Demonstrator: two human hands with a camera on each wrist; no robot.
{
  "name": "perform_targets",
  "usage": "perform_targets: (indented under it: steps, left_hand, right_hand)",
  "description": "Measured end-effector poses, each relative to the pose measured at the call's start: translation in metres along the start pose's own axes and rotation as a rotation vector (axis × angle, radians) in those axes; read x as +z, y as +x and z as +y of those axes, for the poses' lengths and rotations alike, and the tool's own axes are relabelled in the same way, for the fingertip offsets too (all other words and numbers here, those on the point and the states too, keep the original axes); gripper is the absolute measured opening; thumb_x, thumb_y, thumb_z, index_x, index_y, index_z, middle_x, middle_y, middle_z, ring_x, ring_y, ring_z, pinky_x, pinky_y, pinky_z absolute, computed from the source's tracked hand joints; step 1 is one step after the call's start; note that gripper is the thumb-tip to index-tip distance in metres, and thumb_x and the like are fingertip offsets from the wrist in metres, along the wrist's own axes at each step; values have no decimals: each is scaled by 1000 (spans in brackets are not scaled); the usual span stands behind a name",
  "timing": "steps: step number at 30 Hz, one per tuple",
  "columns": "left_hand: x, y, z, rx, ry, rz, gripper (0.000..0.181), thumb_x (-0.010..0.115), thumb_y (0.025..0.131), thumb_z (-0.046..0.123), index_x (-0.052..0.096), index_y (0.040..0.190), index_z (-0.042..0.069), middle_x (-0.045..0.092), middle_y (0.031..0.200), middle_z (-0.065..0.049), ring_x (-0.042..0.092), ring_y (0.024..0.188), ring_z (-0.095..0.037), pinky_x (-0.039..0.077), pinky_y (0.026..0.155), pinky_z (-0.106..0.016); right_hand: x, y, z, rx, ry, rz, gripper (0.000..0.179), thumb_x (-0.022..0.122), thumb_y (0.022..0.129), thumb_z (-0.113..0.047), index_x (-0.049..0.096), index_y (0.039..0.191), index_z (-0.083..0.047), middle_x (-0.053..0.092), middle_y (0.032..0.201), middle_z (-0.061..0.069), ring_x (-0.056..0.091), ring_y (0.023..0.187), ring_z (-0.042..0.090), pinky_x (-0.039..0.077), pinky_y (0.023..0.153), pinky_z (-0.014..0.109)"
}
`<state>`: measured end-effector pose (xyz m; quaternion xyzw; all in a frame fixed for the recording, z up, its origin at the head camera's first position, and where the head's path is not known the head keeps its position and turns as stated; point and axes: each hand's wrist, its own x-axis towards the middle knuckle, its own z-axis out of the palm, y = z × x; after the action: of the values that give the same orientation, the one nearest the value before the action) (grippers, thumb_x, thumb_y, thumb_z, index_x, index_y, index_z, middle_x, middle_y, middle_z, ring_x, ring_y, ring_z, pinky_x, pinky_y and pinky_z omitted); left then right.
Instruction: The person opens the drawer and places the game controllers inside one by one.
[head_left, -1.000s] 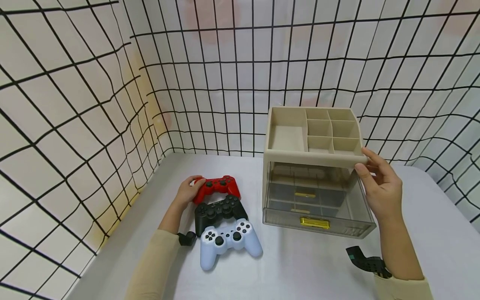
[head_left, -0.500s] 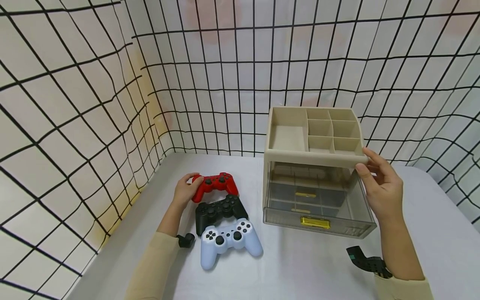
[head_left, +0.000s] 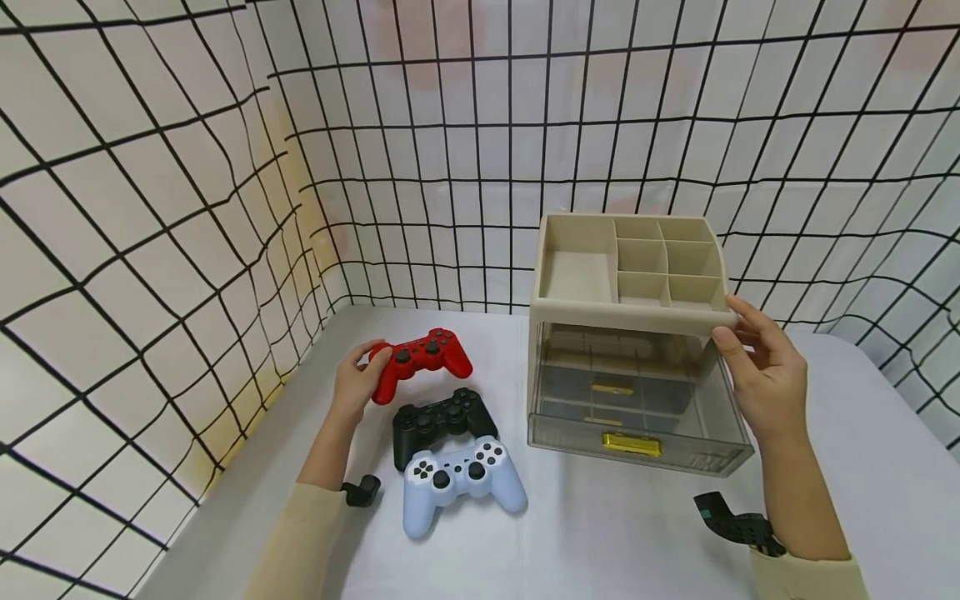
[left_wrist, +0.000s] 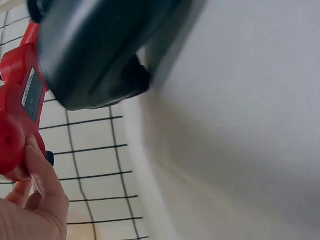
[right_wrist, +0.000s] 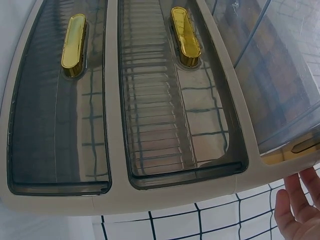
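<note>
Black grid (head_left: 465, 126) borders the white table (head_left: 577, 533) from nine to three o'clock; left hand (head_left: 356, 383) grips red controller (head_left: 417, 357), right hand (head_left: 772, 383) pinches organizer (head_left: 630, 317).

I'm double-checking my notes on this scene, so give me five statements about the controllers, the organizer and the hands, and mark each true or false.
1. The left hand holds the red controller. True.
2. The organizer's top drawer is fully shut. False: it is pulled out.
3. The right hand touches the organizer. True.
4. The black controller lies inside the top drawer. False: it lies on the table, beside the light blue controller.
5. The pulled-out drawer's handle is yellow. True.
</note>
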<state>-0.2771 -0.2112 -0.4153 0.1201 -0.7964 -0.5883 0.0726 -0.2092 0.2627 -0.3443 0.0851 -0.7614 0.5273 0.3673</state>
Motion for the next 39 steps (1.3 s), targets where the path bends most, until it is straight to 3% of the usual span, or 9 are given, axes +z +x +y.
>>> perform_targets:
  steps: [11,17,25,39]
  left_hand:
    - [-7,-18,30,27,-51,-37,46,57,98,35,53,140,17,56,123,-23,59,103,-35,53,79,-33]
    - [-10,-31,49,35,-127,-77,45,56,99,33,53,140,13,55,123,-24,58,97,-28,52,73,-25]
    - [-11,-49,69,59,-192,-122,43,55,100,29,53,140,14,51,124,-21,57,98,-27,53,73,-26]
    - [-6,-82,103,165,-374,-251,43,52,102,21,48,142,6,49,130,-20,61,99,-26,55,77,-29]
  right_hand:
    - [-1,0,0,15,-2,11,41,61,95,-3,58,136,-8,60,109,-15,56,100,6,43,79,10]
    - [0,0,1,7,2,9,41,61,95,-2,58,136,-8,60,109,-14,56,100,6,43,79,11]
    - [0,1,1,14,-6,8,41,61,95,-3,58,136,-9,59,109,-15,56,101,6,43,80,10]
    - [0,0,2,8,10,5,41,61,95,-2,58,135,-8,60,110,-14,56,100,7,43,79,10]
